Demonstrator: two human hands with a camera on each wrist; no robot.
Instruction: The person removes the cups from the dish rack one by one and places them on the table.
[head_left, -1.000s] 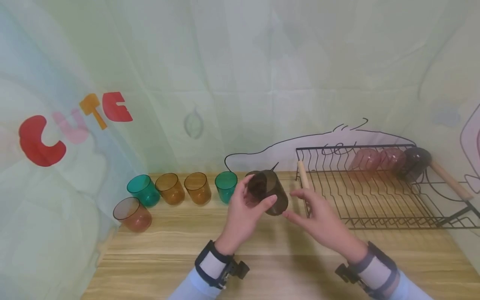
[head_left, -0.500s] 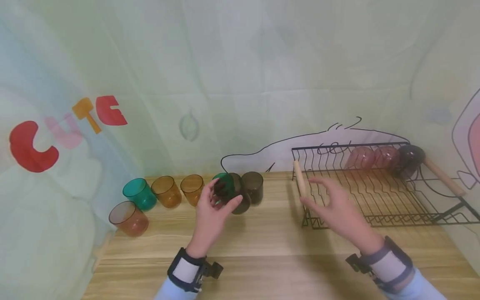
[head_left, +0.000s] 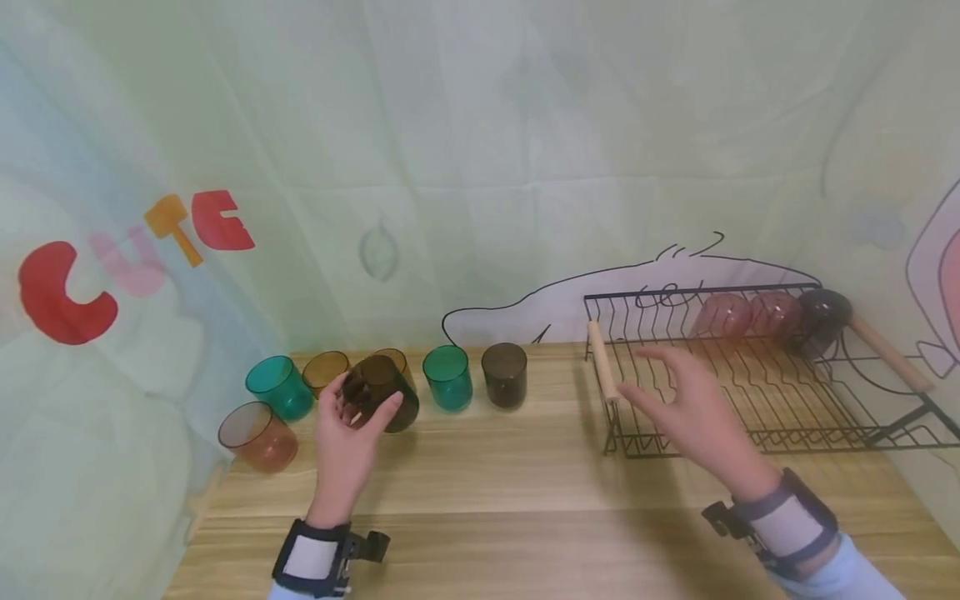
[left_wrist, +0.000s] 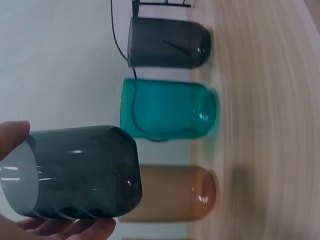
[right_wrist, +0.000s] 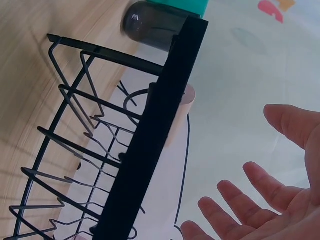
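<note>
My left hand [head_left: 348, 450] grips a smoky dark glass cup [left_wrist: 85, 172], thumb on one side and fingers round the other. The cup is tilted and held above the table, in front of two amber cups [head_left: 325, 369] that it partly hides. To its right stand a green cup [head_left: 447, 379] and another dark cup [head_left: 505, 377], both upright. Over the left end of a black wire dish rack [head_left: 626, 454], near its wooden handle [head_left: 602, 362], my right hand [head_left: 697, 417] hovers with fingers spread and nothing in them.
At the far left stand a teal cup [head_left: 279, 388] and a pink cup [head_left: 258, 437]. Two pink cups [head_left: 723, 321] and a dark cup [head_left: 821, 321] sit in the rack's back right part. A printed cloth [head_left: 480, 167] hangs behind the wooden table [head_left: 525, 533].
My left hand has carried the dark cup leftward, past the other dark cup and the green cup, to the amber cups. My right hand has drawn away to the right, over the rack.
</note>
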